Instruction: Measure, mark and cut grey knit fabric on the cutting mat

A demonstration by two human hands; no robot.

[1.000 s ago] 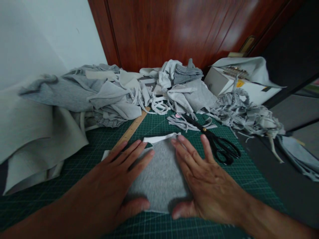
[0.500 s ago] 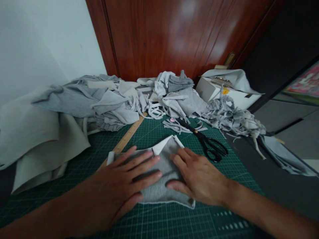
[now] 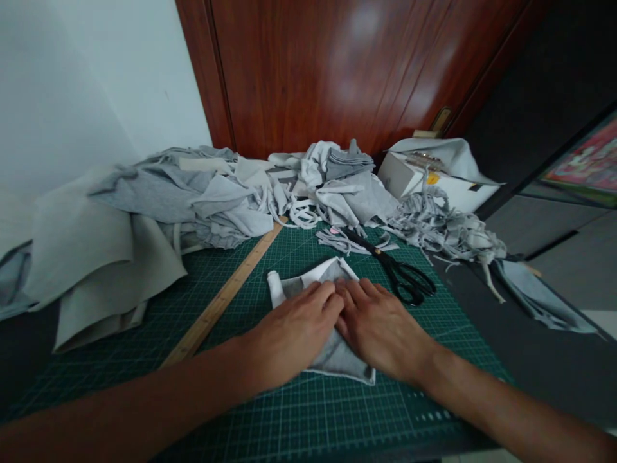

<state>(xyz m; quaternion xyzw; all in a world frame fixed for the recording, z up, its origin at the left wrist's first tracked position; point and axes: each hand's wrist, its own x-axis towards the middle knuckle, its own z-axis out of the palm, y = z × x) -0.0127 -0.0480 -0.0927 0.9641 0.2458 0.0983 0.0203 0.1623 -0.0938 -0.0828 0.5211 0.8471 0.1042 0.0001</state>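
A small grey fabric piece (image 3: 347, 360) with pale edges lies on the green cutting mat (image 3: 260, 418). Its left side is rolled or bunched, and a white corner is turned over at the top. My left hand (image 3: 299, 334) is on its left part, fingers curled and closed on the cloth. Against it, knuckles almost touching, my right hand (image 3: 380, 325) is closed on the cloth from the other side. The fingertips of both hands are hidden in the fold. Black-handled scissors (image 3: 402, 276) lie beyond my right hand.
A wooden ruler (image 3: 226, 289) lies slanted on the mat at left. Heaps of grey cloth (image 3: 168, 190) line the back, with cut strips (image 3: 448, 225) at right. A white box (image 3: 405, 173) stands by the brown door (image 3: 313, 71). Large pale sheets (image 3: 120, 276) droop at left.
My left hand has gone from lying flat and spread to curled, moving right towards my right hand. The cloth's left edge has been drawn inward, uncovering more of the ruler.
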